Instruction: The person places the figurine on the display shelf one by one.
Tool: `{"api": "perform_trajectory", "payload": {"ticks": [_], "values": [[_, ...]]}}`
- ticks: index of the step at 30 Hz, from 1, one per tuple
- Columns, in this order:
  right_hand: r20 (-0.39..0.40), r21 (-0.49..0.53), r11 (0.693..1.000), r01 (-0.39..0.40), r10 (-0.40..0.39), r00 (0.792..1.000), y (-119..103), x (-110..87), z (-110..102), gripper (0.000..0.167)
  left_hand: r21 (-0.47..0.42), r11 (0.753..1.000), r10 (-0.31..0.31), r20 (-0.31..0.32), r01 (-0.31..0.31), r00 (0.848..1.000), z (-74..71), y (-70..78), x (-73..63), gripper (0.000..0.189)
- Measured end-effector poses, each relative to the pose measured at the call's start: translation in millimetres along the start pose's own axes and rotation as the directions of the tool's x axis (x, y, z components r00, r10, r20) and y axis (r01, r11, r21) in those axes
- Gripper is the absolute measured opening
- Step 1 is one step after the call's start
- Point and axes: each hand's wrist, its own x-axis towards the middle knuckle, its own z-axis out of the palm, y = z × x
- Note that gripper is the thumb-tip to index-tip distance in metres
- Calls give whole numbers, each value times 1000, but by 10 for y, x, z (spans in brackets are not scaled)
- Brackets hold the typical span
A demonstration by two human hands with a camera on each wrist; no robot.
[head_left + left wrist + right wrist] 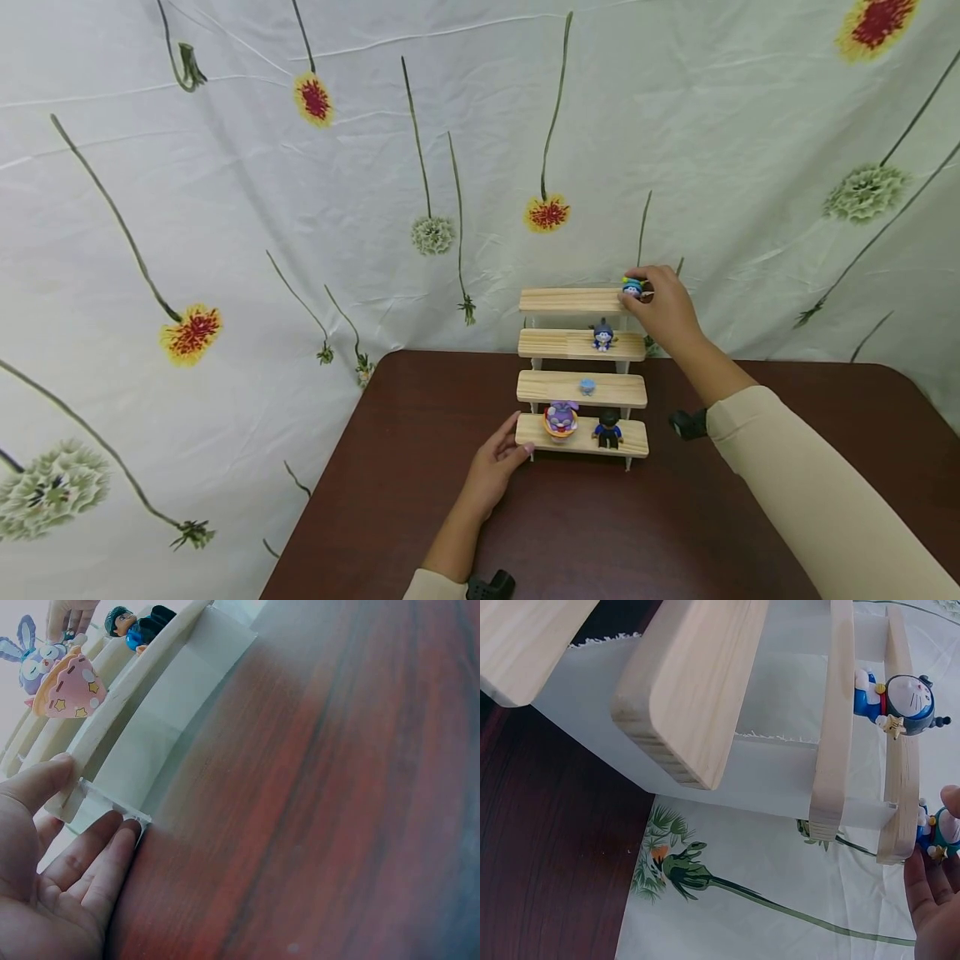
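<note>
A stepped wooden display stand (555,342) has several pale shelves on whitish side supports. At the right end of its top shelf, my right hand (663,310) pinches a small blue cat figurine (632,287) with a teal and yellow hat. In the right wrist view that figurine (939,829) sits at the shelf's end between thumb and fingers. My left hand (493,467) grips the lowest shelf's left corner. The left wrist view shows its thumb (49,780) on the board and other fingers against the side support.
Lower shelves hold a dark-hatted blue cat figurine (603,335), a tiny light-blue piece (587,387), a purple rabbit figurine (561,418) in a cup-like base and a black-haired toy figure (607,430). The dark brown table (420,467) meets a flower-printed cloth (360,192) behind.
</note>
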Motion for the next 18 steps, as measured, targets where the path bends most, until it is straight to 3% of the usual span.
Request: {"api": "perform_trajectory", "payload": {"ticks": [18], "values": [[-21,36,999,-10,10,1000,100,-71,-151,48,25,1000,9,-6,-9,1000,12,24,-21,69]]}}
